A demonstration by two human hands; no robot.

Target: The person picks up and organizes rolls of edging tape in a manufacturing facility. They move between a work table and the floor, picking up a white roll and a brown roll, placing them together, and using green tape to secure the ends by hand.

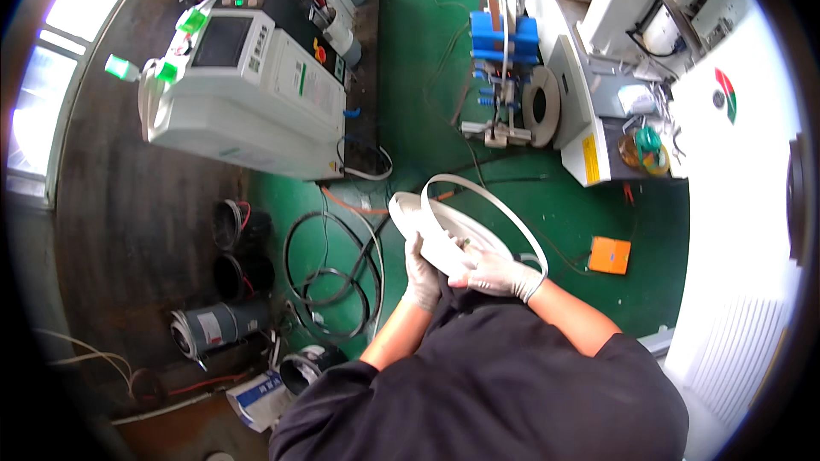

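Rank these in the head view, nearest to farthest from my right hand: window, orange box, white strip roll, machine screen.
1. White strip roll, in your right hand
2. Orange box, right side
3. Machine screen, upper left
4. Window, far left

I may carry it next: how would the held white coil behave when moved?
The white coil seems springy, since its loose loop holds an arch. It might unwind, as that loop stands away from the main ring. Being round, it could roll on edge.

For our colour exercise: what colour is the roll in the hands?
The roll is off-white, shown best in the head view.
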